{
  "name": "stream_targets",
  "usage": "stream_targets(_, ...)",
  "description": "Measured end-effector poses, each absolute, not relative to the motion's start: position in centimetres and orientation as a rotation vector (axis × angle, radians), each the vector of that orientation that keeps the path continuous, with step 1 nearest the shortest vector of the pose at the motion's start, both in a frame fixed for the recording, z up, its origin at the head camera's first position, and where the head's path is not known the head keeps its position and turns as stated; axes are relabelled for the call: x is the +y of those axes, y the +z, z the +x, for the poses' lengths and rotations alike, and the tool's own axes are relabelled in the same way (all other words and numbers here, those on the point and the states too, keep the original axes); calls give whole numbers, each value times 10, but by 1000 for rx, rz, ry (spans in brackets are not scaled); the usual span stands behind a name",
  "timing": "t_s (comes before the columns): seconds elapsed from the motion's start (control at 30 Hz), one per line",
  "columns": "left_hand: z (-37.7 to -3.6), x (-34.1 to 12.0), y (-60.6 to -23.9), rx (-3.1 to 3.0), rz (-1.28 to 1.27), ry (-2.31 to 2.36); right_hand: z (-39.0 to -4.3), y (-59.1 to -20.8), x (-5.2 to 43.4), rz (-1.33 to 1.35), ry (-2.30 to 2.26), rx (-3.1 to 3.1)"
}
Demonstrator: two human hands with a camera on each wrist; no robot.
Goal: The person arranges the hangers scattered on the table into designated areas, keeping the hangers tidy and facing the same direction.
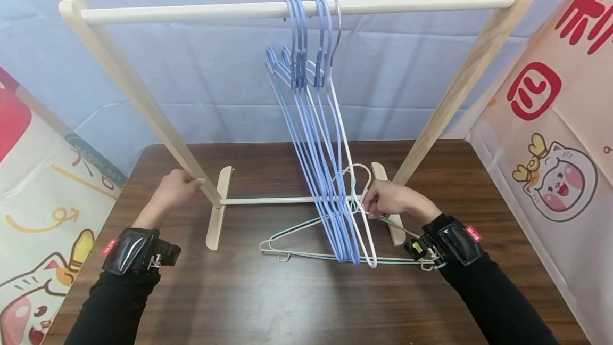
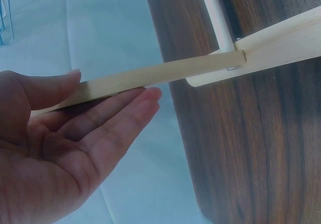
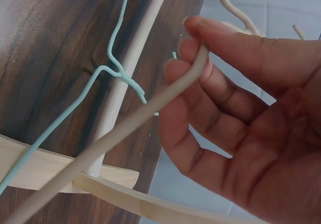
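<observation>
At centre right, the right hand (image 1: 388, 198) pinches a white hanger (image 3: 125, 128) lying on the counter (image 1: 287, 302). At centre left, the left hand (image 1: 176, 189), fingers relaxed, touches the rack's slanted wooden leg (image 1: 139, 100).

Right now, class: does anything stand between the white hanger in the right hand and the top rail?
Yes. The blue hangers hang from the top rail, directly above the white hanger pinched by the right hand.

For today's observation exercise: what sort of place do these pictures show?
Probably a staged indoor tabletop setup, not a real laundry room: a small wooden rack with hangers stands on a table, with cloth backdrops behind.
</observation>
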State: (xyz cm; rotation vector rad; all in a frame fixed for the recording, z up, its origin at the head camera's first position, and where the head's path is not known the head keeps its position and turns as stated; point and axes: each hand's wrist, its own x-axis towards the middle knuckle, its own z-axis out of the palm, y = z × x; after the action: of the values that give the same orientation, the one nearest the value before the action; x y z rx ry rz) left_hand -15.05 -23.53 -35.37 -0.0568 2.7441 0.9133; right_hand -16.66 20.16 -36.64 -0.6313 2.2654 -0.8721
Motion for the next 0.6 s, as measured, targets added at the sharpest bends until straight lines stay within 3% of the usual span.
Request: stream_targets(0.6,-150,-234,-352,2736,-66,922,-166,-352,205,-656,-844,2249)
